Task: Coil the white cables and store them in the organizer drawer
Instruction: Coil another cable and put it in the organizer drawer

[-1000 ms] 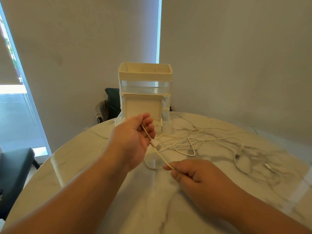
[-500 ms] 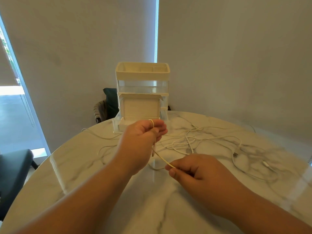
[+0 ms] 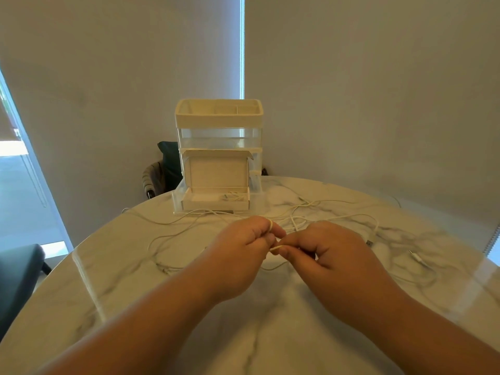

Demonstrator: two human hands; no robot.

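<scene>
Marble table [image 3: 162, 293] across the whole foreground. At far edge, dead ahead: organizer [image 3: 219, 117], bottom drawer [image 3: 177, 200] pulled open toward the hands, apparently a stored cable [image 3: 232, 197] inside. Loose cables [image 3: 338, 217] sprawled between organizer and hands, mostly right of centre, tangled; plug ends out at far right.

Left hand [image 3: 240, 247]: fingers curled, gripping the held cable [image 3: 276, 248], one turn looped over the index finger. Right hand [image 3: 330, 247]: pinching the same strand between thumb and fingertip, almost touching the left. Short run between them, axis roughly left-right.

Judging by that: early in the coil, one or two turns at most, remaining length trailing off on the table toward the pile.

Key relation for next wrap: slack beyond and right of the hands, so feed from right, wind onto left. Drawer straight ahead, past the left hand and slightly nearer to it.

Likely risk: snagging the tangle while drawing slack.
</scene>
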